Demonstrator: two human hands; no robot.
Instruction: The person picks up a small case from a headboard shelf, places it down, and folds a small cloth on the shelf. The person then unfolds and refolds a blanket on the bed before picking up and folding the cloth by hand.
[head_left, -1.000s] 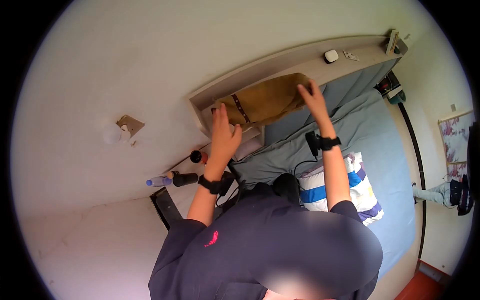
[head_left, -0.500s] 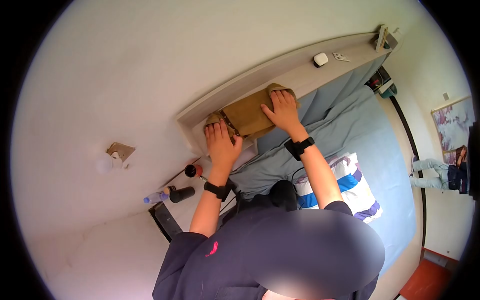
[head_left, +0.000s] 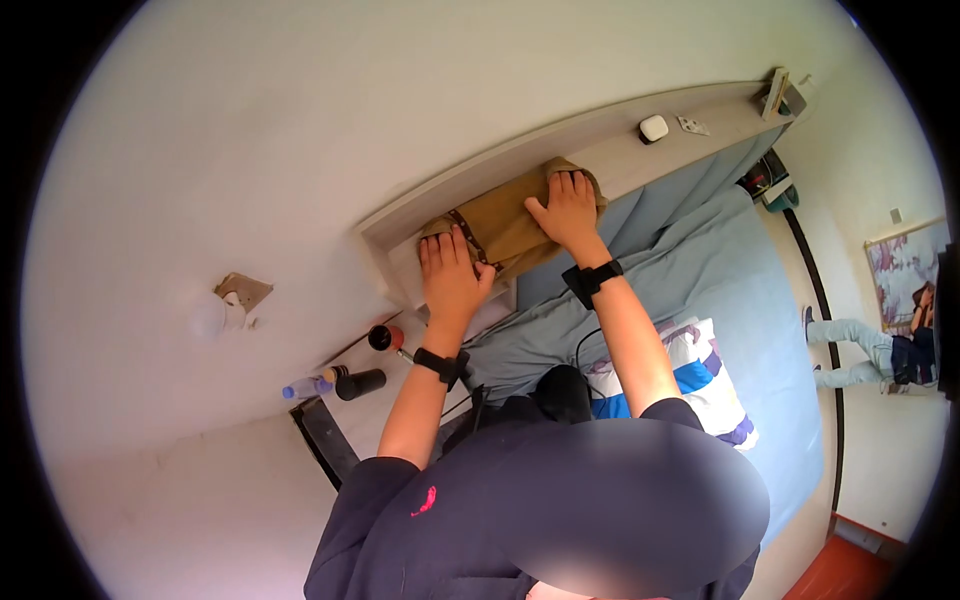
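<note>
A brown, folded cloth piece (head_left: 517, 215) with a dark studded strip near its left end lies on the pale headboard ledge (head_left: 625, 160); what kind of article it is I cannot tell. My left hand (head_left: 452, 285) rests on its left end, fingers stretched forward, thumb by the strip. Over the right end lies my right hand (head_left: 568, 210), fingers extended and thumb out to the side. Both palms face down, and their undersides are hidden. A dark band circles each wrist.
Below the ledge spreads a bed with a blue sheet (head_left: 770, 330) and a striped pillow (head_left: 705, 390). A white box (head_left: 653, 129) sits farther along the ledge. Bottles, including a black one (head_left: 360, 384), are at left. Another person's legs (head_left: 850, 345) show at far right.
My view has shifted slightly. Both hands stay on the cloth, with the left fingers slightly farther up it. The other person's legs at far right have changed position.
</note>
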